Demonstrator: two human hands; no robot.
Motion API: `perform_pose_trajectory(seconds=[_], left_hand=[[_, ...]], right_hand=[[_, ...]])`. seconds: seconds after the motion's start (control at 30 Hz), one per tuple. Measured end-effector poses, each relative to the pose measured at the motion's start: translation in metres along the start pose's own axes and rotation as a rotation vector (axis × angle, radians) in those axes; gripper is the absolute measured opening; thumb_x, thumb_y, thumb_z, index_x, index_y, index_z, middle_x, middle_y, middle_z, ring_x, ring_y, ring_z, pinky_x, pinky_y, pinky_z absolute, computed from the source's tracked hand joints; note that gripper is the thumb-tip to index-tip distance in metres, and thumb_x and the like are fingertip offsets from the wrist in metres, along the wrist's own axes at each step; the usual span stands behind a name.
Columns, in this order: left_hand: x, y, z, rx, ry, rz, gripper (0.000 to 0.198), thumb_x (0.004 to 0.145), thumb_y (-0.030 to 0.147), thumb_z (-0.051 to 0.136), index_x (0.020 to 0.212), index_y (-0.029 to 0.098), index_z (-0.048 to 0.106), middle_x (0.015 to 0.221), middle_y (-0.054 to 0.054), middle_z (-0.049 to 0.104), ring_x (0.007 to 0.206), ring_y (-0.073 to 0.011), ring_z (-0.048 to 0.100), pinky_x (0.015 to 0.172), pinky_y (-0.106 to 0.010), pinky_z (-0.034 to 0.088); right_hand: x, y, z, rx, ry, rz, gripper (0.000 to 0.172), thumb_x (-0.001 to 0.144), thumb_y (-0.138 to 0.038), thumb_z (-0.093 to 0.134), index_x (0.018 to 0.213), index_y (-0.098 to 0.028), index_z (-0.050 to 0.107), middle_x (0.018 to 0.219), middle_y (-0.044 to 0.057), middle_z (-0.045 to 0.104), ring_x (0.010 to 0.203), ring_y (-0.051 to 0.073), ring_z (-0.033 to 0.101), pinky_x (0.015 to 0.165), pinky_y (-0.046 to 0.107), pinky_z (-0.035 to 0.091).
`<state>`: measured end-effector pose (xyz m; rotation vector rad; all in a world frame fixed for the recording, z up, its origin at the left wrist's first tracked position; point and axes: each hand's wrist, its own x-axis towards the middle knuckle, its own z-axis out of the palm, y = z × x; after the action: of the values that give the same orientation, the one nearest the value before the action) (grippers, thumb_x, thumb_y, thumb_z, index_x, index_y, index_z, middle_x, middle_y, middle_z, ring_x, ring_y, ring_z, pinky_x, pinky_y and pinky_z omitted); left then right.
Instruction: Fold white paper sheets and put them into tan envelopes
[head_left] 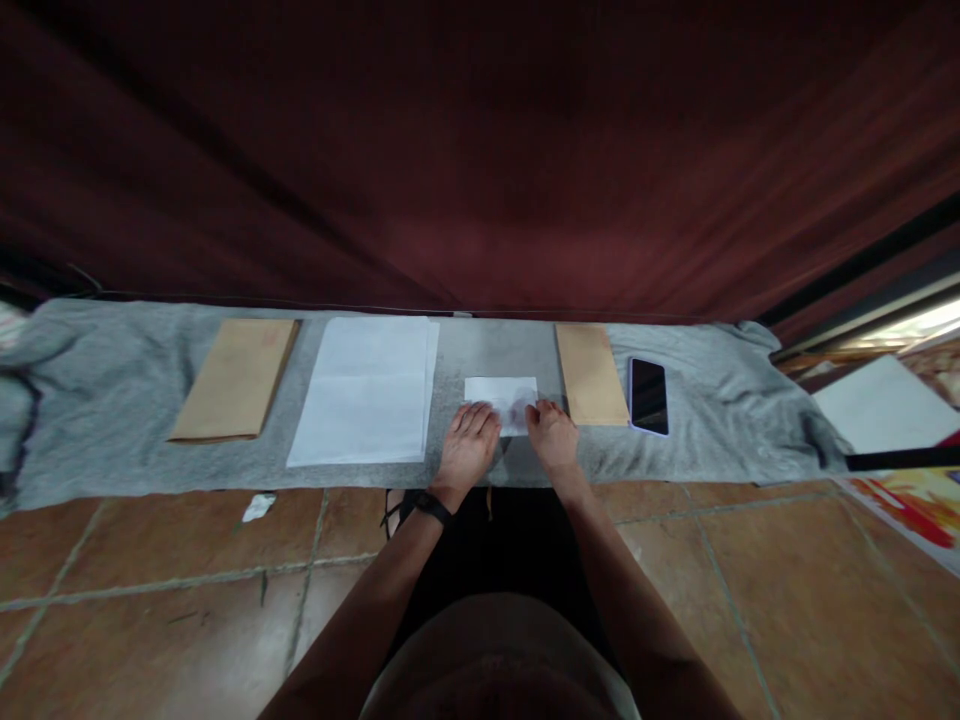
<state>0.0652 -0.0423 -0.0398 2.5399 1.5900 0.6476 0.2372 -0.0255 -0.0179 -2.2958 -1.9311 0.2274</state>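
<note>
A small folded white sheet of paper (pixel 501 387) lies on the grey cloth in front of me. My left hand (pixel 469 440) rests on its left side, fingers stretched out and flat. At the right edge of the paper, my right hand (pixel 553 433) has its fingers curled and its thumb on the sheet, holding that edge. Part of the paper is hidden under both hands. A stack of larger white sheets (pixel 367 390) lies to the left of my left hand. Just right of my right hand is a brown envelope (pixel 592 375).
A thicker brown envelope stack (pixel 236 380) lies at the far left of the grey cloth (pixel 705 400). Beside the right envelope is a phone (pixel 648 396) with a dark screen. A dark red curtain (pixel 480 160) hangs behind. A crumpled white scrap (pixel 259 507) lies on the tiled floor.
</note>
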Motion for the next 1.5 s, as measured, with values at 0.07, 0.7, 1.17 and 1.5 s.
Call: perform_pose_trajectory(seconds=[0.07, 0.7, 1.17, 1.5], left_hand=[[0.000, 0.000, -0.001, 0.008, 0.014, -0.002, 0.035, 0.102, 0.026, 0.041, 0.128, 0.017, 0.063, 0.138, -0.012, 0.063, 0.136, -0.0243, 0.051, 0.121, -0.048, 0.033], [-0.002, -0.003, 0.006, 0.003, -0.007, 0.031, 0.037, 0.101, 0.019, 0.039, 0.130, 0.018, 0.061, 0.138, -0.010, 0.063, 0.134, -0.0226, 0.053, 0.120, -0.047, 0.034], [0.002, 0.000, 0.006, 0.017, -0.031, -0.066, 0.043, 0.103, 0.029, 0.036, 0.134, 0.012, 0.059, 0.147, -0.013, 0.055, 0.143, -0.0254, 0.043, 0.122, -0.048, 0.032], [0.004, 0.000, 0.009, 0.016, -0.040, -0.108, 0.044, 0.102, 0.030, 0.035, 0.138, 0.015, 0.057, 0.149, -0.012, 0.053, 0.144, -0.0257, 0.042, 0.120, -0.049, 0.033]], right_hand=[[0.001, 0.000, 0.000, 0.004, 0.000, 0.004, 0.025, 0.102, -0.034, 0.048, 0.106, -0.017, 0.066, 0.102, 0.011, 0.075, 0.092, 0.018, 0.071, 0.077, 0.023, 0.046], [0.005, -0.004, 0.001, 0.009, 0.043, 0.041, 0.027, 0.103, -0.033, 0.045, 0.106, -0.015, 0.066, 0.101, 0.013, 0.075, 0.092, 0.019, 0.072, 0.073, 0.024, 0.047], [0.014, -0.008, 0.000, -0.026, 0.042, 0.051, 0.031, 0.104, -0.034, 0.043, 0.111, -0.013, 0.065, 0.103, 0.016, 0.074, 0.091, 0.021, 0.073, 0.075, 0.026, 0.049], [0.023, -0.009, 0.003, -0.036, 0.056, 0.055, 0.032, 0.103, -0.034, 0.043, 0.113, -0.013, 0.065, 0.103, 0.016, 0.075, 0.091, 0.021, 0.073, 0.077, 0.027, 0.050]])
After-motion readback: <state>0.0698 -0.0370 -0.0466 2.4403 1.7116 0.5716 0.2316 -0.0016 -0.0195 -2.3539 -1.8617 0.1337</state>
